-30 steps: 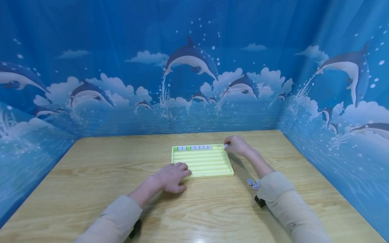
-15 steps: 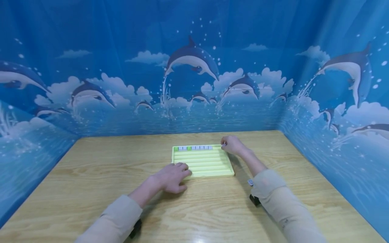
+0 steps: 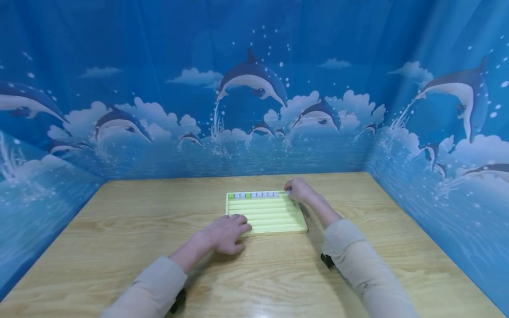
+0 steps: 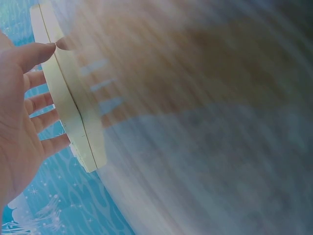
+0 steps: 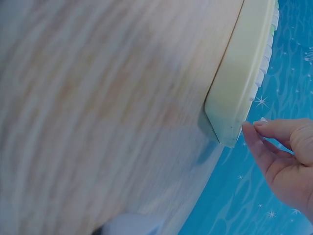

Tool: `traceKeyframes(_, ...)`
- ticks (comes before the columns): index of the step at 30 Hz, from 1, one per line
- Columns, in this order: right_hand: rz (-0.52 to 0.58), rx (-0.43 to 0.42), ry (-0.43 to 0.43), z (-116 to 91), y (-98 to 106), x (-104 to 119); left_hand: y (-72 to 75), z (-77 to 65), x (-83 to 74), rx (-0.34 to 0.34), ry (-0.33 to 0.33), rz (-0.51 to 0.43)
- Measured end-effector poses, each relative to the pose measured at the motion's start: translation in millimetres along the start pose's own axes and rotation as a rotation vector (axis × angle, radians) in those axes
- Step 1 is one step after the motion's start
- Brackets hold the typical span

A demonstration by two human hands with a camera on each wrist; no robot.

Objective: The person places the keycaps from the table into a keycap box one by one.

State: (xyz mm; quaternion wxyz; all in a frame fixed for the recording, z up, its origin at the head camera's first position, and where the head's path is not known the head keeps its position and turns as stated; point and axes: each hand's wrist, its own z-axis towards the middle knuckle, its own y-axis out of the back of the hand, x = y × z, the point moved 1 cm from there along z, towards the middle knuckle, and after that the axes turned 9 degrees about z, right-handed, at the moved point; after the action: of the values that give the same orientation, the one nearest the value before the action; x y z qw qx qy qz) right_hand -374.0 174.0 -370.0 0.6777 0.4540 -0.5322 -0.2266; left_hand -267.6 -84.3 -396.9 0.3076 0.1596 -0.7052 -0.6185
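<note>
Tray (image 3: 270,217), pale green and ridged, lies just below the middle of the head view, with a row of small white and green tiles (image 3: 259,194) along its upper edge and a short bare stretch at the row's right end. Over the last second the right hand (image 3: 301,191) has slid leftward, from beyond the tray to its upper right corner. The row looks unchanged, while the loose tiles near the right sleeve (image 3: 345,236) have gone from sight, probably behind it. My reading: the hand has reached the bare stretch, with nothing newly set down. The left hand (image 3: 226,234) stays at the tray's lower left corner. In the left wrist view, its fingers reach loosely straight past the tray's edge at upper left, thumb at the side wall; how firmly they press, I cannot tell. In the right wrist view, at right, thumb and forefinger pinch a tile (image 5: 264,119), only its white corner showing, just beside the tray's end.
</note>
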Motion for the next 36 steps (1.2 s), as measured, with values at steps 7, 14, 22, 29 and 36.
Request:
traceKeyframes(7,0.011,0.031,-0.007,2.4,-2.2,0.3,-0.7,0.6,-0.4,0.002,0.002,-0.001)
traceKeyframes(14,-0.005,0.041,-0.008,7.7,-2.6,-1.6,0.8,0.0,-1.0,-0.009,0.002,0.004)
traceKeyframes(22,-0.048,0.037,0.013,13.1,-1.2,-2.8,1.4,-0.1,-0.8,-0.005,0.007,0.001)
traceKeyframes(29,-0.066,0.051,-0.026,16.2,-4.4,-2.6,0.4,0.2,-1.2,0.008,0.01,-0.001)
traceKeyframes(36,-0.154,0.051,-0.017,17.6,-6.6,-1.7,-0.3,-0.6,-1.1,0.005,0.002,0.001)
